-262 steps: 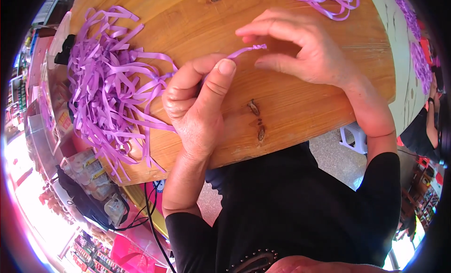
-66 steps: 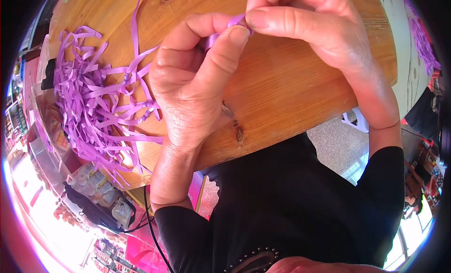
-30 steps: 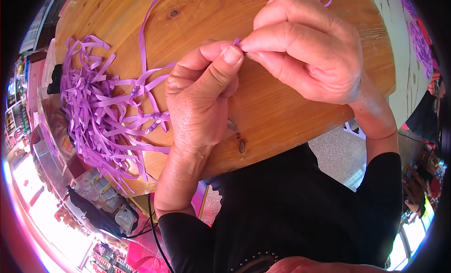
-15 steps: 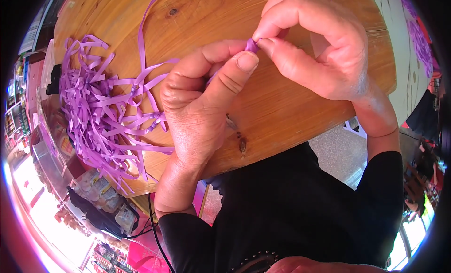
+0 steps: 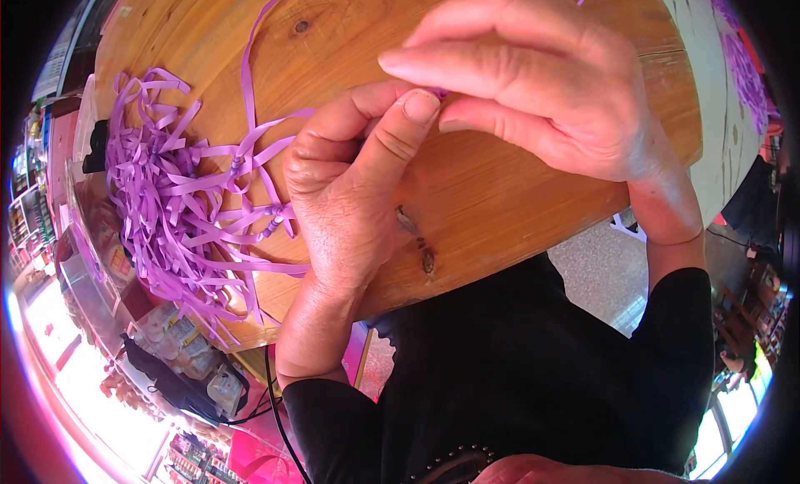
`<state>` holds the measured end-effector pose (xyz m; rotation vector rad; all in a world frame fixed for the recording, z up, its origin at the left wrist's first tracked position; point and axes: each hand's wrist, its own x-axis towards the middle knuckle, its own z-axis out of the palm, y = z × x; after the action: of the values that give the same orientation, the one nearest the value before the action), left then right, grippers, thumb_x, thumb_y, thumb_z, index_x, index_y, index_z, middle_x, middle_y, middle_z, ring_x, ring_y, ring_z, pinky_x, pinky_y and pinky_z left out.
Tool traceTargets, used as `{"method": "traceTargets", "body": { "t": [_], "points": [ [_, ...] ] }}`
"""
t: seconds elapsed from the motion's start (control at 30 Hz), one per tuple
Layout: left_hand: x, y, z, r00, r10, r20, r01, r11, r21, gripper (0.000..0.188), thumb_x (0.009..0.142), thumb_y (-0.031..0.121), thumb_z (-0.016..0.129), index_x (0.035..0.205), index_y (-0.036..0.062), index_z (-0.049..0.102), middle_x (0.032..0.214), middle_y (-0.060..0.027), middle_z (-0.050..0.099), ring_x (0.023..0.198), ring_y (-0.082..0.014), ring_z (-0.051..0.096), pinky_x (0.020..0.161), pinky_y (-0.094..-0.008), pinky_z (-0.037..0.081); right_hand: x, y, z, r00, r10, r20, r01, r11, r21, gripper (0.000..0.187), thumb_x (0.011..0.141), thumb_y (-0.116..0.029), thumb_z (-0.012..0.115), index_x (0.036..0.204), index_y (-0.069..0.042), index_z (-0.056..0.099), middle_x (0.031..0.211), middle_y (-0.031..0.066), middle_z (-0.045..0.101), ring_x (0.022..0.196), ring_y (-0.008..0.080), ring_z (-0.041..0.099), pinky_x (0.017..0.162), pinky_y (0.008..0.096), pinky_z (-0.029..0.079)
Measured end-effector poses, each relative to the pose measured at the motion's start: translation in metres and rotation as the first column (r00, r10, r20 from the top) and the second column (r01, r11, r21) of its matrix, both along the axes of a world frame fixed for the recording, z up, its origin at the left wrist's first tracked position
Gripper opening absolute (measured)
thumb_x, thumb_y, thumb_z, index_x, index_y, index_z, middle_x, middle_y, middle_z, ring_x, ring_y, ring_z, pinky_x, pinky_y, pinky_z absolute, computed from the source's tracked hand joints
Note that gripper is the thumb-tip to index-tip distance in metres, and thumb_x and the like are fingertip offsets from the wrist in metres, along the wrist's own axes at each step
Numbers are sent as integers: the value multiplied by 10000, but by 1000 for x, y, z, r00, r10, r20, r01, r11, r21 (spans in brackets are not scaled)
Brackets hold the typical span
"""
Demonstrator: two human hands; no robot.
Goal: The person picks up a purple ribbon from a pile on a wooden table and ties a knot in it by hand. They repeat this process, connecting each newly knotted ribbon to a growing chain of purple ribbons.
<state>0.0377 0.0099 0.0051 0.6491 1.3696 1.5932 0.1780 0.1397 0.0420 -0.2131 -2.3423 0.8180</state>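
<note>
My left hand [image 5: 350, 180] pinches a folded bit of purple ribbon [image 5: 439, 92] between thumb and forefinger, above the wooden table. Only a small piece of it shows past the fingertips. Close over it, my right hand [image 5: 542, 88] has its fingers stretched out and its thumb held apart, with nothing seen between them. Left of my left wrist lies a tangled heap of purple ribbons [image 5: 162, 184], several of them knotted or wound into small coils. One long loose ribbon [image 5: 248, 76] runs from near my left hand to the far side.
The round wooden table [image 5: 492, 209] has its near edge against my black clothing. A pale surface [image 5: 708, 109] with more purple ribbons [image 5: 737, 76] stands at the far right. Beside the table at lower left are a clear bag of items [image 5: 175, 334] and a black cable [image 5: 275, 409].
My right hand has opened from its pinch on the ribbon's end and moved left over the left fingertips. My left hand keeps its pinch, shifted slightly left.
</note>
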Motion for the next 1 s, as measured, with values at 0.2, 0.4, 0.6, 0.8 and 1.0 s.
{"method": "traceTargets", "body": {
  "t": [0.2,0.4,0.6,0.8,1.0],
  "points": [
    [-5,0,3,996,-20,-85,20,1000,-1,68,820,22,693,886,12,678,714,47,602,623,0,457,556,-147,364,7,3,19,988,-24,155,21,1000,22,194,719,-37,716,898,3,652,791,79,586,675,187,549,586,277,414],
    [-12,-2,-1,967,42,-252,-25,997,71,79,795,-2,710,864,4,670,719,49,595,638,-7,457,579,-148,370,4,0,23,975,-46,218,42,999,24,150,692,-30,730,821,-3,658,772,71,580,659,187,537,568,280,399],
    [-12,-2,1,976,63,-210,-50,997,67,71,800,4,708,859,2,669,733,44,603,658,-12,472,590,-154,382,2,0,19,975,-51,215,52,999,2,182,698,-38,743,857,-9,660,815,86,599,693,196,565,568,286,424],
    [-13,1,-1,987,80,-139,-71,995,70,91,855,58,645,921,-4,656,730,-9,615,513,-30,394,453,-182,273,4,6,14,978,-1,210,23,994,-104,282,745,-110,747,995,-18,654,891,97,611,766,214,598,613,297,479],
    [-8,0,1,994,74,-77,-71,996,47,70,809,1,698,873,9,671,742,35,613,664,-15,487,610,-155,390,3,7,10,986,72,149,-48,986,-157,255,767,-140,735,983,-26,661,849,86,598,753,220,588,619,291,473]
  ]
}}
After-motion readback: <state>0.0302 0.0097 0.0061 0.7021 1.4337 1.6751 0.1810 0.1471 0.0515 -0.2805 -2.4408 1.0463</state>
